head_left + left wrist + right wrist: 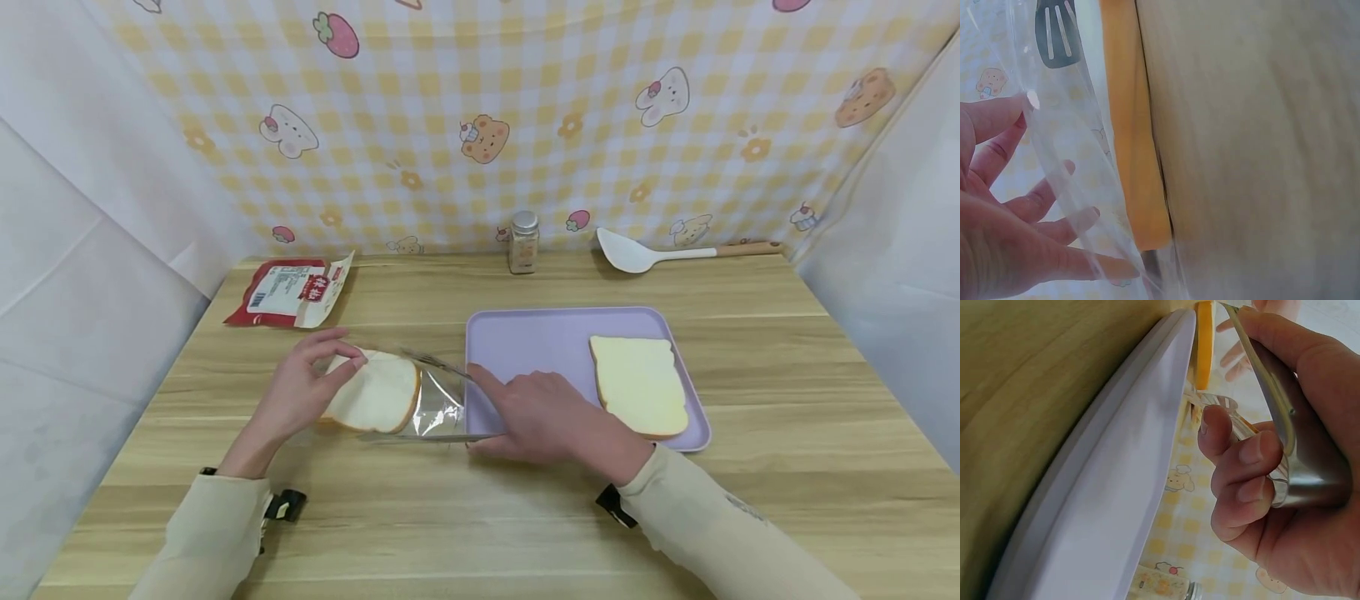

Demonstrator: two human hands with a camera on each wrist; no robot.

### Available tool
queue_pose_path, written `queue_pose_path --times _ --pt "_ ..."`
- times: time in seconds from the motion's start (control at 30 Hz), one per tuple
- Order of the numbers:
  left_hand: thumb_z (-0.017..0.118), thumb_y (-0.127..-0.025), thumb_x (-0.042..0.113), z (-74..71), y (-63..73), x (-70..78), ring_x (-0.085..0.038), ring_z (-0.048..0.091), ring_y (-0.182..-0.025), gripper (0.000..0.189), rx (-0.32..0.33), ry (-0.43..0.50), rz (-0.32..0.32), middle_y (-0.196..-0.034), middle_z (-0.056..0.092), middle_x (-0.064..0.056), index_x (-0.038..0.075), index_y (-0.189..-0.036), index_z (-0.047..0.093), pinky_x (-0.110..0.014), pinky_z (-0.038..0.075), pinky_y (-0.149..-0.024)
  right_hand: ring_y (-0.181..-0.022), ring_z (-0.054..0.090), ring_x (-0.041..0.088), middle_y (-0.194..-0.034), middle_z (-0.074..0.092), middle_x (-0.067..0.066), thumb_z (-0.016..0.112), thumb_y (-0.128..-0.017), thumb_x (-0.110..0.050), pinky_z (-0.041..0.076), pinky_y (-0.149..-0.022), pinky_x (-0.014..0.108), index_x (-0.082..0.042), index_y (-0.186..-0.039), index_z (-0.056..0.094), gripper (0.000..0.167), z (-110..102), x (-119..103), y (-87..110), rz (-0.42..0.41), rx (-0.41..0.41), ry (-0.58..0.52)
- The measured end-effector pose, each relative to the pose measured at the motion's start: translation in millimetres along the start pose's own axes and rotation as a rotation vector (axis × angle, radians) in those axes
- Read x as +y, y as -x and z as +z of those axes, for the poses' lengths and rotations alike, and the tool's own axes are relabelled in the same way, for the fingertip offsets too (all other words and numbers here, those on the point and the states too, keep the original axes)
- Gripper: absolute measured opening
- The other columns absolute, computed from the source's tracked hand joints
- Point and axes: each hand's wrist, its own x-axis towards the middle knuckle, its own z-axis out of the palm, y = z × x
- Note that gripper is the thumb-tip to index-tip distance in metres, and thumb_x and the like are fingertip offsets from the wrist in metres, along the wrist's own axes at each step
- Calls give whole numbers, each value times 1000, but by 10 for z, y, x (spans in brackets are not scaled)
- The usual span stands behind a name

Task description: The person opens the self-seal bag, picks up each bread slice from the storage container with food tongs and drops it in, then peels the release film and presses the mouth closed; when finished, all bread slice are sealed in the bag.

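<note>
A white bread slice point(372, 392) with a brown crust lies at left centre, inside a clear plastic bag point(441, 406) that reaches toward the tray. My left hand point(302, 385) is at its left end; in the left wrist view the thumb and a fingertip pinch the bag's film point(1063, 181), other fingers spread behind it. My right hand point(543, 418) grips metal tongs point(1316, 469), the bend in the palm. Their arms stand apart, along the far and near sides of the bread. One slotted tong end point(1058, 34) shows beyond the slice in the left wrist view.
A lilac tray point(525, 329) holds another bread slice point(641, 387) at its right side. Behind stand a shaker jar point(524, 243) and a white spatula with a wooden handle point(633, 252). A red-and-white food packet point(288, 292) lies at the back left. A patterned curtain closes the table's back.
</note>
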Motion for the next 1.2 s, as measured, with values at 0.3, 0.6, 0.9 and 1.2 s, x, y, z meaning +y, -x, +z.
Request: queue_pose_path --times 0.3,0.6,0.9,1.2 --pt "69 -104 17 -9 -4 20 -51 41 -148 16 -18 -9 -9 -157 49 -26 4 -110 76 -74 38 -112 -61 57 16 -71 62 -2 70 -91 -69 49 -55 37 -17 -157 41 89 21 63 133 -4 61 27" --pt "67 -104 15 -23 -7 -8 -53 40 -148 16 -20 -5 8 -157 48 -27 3 -110 75 -76 37 -111 -57 51 12 -65 55 -7 71 -94 -62 41 -49 32 -20 -152 44 76 7 123 236 -46 97 31" --pt "67 -105 15 -33 -7 -25 -53 39 -149 16 -26 6 18 -157 48 -28 2 -110 75 -77 35 -112 -50 41 9 -56 43 -9 72 -97 -53 34 -47 27 -22 -147 48 63 -16 217 343 -87 131 48" --pt "67 -105 18 -27 -8 -22 -53 39 -148 18 -41 4 0 -158 48 -27 3 -111 74 -77 34 -114 -47 34 7 -54 36 -10 73 -97 -51 28 -42 25 -24 -143 53 57 -37 308 490 -100 190 90"
